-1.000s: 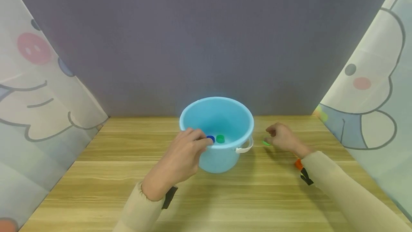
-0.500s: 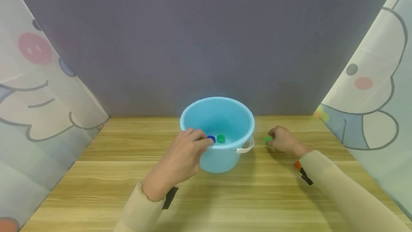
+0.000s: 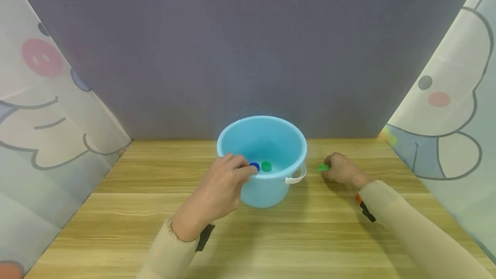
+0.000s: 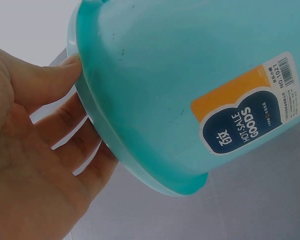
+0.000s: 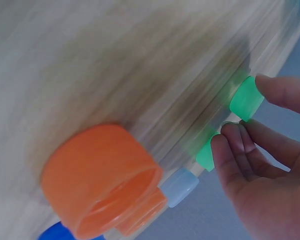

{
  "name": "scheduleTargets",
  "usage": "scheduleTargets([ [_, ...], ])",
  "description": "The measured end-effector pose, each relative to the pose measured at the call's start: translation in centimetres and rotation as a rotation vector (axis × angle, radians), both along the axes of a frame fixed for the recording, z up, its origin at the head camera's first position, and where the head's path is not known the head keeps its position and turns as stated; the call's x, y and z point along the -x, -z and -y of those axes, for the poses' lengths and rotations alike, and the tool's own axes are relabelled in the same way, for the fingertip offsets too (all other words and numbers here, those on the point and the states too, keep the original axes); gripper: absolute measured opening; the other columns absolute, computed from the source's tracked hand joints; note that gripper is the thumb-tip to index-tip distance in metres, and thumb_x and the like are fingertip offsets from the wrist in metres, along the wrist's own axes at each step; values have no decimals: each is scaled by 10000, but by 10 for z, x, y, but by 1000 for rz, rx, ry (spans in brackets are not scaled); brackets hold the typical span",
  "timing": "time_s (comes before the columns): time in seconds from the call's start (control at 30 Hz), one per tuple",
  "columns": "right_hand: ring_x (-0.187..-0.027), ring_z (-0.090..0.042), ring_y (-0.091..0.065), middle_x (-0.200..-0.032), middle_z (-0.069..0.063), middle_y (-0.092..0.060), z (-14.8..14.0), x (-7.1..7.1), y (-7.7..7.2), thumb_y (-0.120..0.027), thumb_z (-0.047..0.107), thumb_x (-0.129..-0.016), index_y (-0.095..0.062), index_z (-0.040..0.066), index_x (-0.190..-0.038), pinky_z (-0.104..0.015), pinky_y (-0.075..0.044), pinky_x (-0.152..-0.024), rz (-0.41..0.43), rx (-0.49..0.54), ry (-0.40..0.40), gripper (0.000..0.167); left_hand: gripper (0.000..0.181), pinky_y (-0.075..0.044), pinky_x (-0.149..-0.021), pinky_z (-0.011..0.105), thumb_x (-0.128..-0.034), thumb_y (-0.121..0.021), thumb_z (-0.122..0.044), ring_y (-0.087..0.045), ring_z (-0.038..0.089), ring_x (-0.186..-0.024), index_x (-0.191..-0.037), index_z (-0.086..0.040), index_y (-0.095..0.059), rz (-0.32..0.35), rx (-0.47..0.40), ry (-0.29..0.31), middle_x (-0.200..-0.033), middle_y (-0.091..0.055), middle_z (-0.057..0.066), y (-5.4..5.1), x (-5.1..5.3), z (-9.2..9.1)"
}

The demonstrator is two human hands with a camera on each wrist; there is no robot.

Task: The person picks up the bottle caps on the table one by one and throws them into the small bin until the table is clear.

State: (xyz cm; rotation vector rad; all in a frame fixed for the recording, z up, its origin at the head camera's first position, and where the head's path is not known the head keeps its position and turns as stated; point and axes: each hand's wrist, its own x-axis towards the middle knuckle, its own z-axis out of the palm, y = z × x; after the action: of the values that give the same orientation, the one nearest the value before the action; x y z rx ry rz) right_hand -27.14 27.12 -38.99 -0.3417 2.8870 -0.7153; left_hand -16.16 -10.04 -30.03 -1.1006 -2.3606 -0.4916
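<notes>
A light-blue plastic bucket [image 3: 263,193] with a white handle [image 3: 296,180] stands on the wooden table. My left hand [image 3: 222,184] grips its near rim, thumb on the outer side and fingers over the inside, as the left wrist view shows. Inside lie a dark blue bottle cap [image 3: 255,166] and a green bottle cap [image 3: 266,166]. To the right of the bucket, my right hand [image 3: 342,170] pinches a bright green bottle cap [image 5: 246,98] between thumb and index finger, low over the table. Another green cap [image 5: 206,155] sits just beyond the other fingers.
In the right wrist view are a big orange cap [image 5: 100,175], a smaller orange cap [image 5: 145,212], a pale cap [image 5: 179,187] and a blue cap [image 5: 57,232]. A grey panel [image 3: 248,55] rises behind the table [image 3: 155,210]. Printed curtains [image 3: 58,98] hang at both sides.
Fingers of my right hand have closed on the green cap, which now shows tilted up from the table. That hand has shifted slightly right. My left hand stays on the rim.
</notes>
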Motion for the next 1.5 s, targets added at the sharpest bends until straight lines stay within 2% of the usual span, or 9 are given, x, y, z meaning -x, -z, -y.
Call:
scheduleTargets([
  [0.23,-814,-257,-581,-969,-162,-672,2,0,0,-705,93,-908,-646,-145,-1079,-424,-544,-743,0,-31,8,300,364,-492,-771,369,-771,-728,167,-571,220,-888,-1024,-92,-760,-8,-5,3,-968,-667,12,0,0,0],
  [0.6,-766,-228,-550,-882,-90,-634,9,-3,-2,-704,97,-900,-662,-106,-1053,-349,-493,-663,-30,-39,17,258,367,-497,-787,375,-772,-727,165,-571,219,-896,-1034,-89,-761,0,3,-2,-976,-668,15,-1,0,0],
  [0.73,-783,-229,-569,-908,-99,-653,11,-3,-3,-717,105,-889,-657,-121,-1102,-352,-508,-677,-36,-21,26,316,370,-498,-788,374,-773,-723,167,-570,219,-896,-1040,-86,-762,5,11,-9,-974,-666,16,-1,-1,0],
  [0.83,-811,-255,-613,-937,-141,-679,12,-3,-5,-721,108,-886,-648,-139,-1122,-399,-549,-713,-28,17,36,349,362,-497,-788,373,-780,-724,163,-571,220,-898,-1040,-87,-761,9,15,-10,-974,-665,16,-1,-1,0],
  [1.03,-977,-396,-657,-1057,-269,-692,15,-6,-12,-737,114,-885,-636,-172,-1133,-545,-546,-870,-54,58,46,392,363,-496,-793,380,-781,-729,160,-569,217,-902,-1040,-92,-761,14,13,-11,-971,-661,12,-1,-1,0],
  [1.17,-1023,-454,-646,-1094,-302,-681,15,-10,-17,-729,107,-883,-632,-177,-1149,-572,-534,-879,-61,87,46,400,368,-497,-792,380,-776,-726,165,-568,219,-900,-1038,-92,-760,9,13,-11,-971,-661,15,-1,-1,0],
  [1.33,-1049,-462,-643,-1135,-315,-669,13,-12,-16,-722,133,-890,-631,-166,-1173,-566,-540,-878,-67,130,56,421,366,-495,-790,378,-781,-722,163,-567,221,-901,-1042,-90,-761,10,17,-13,-976,-663,17,-2,-1,0],
  [1.5,-1003,-376,-656,-1128,-269,-681,10,-15,-14,-715,166,-911,-646,-133,-1179,-450,-572,-795,-64,200,69,407,360,-494,-787,373,-790,-715,164,-569,218,-902,-1042,-89,-762,14,15,-14,-982,-665,16,-1,-2,0],
])
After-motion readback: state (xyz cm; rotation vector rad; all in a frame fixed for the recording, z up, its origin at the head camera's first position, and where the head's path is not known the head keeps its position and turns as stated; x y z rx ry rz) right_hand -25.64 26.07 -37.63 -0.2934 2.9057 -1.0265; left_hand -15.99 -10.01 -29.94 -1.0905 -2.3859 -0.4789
